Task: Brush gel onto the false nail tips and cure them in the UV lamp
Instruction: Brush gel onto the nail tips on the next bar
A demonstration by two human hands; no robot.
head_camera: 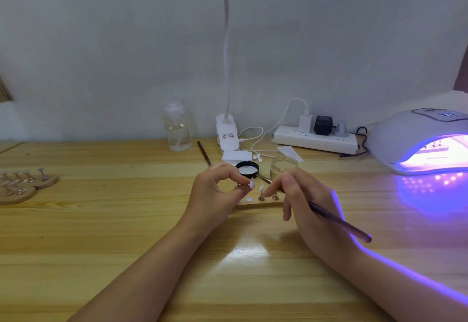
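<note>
head view: our left hand (pixel 215 190) pinches a nail tip (pixel 252 184) on its small stand above the wooden holder (pixel 253 204); our right hand (pixel 304 195) grips the brush (pixel 339 221) beside it. the uv lamp (pixel 420 142) glows at the surface's (pixel 101 233) right.

Between us and the UV lamp (pixel 420 142) we see bare wooden table (pixel 101 245). Behind our hands, a glass jar (pixel 283 167), black lid (pixel 247 169) and power strip (pixel 315 139) crowd the way; nail stands (pixel 22 182) sit far left.
</note>
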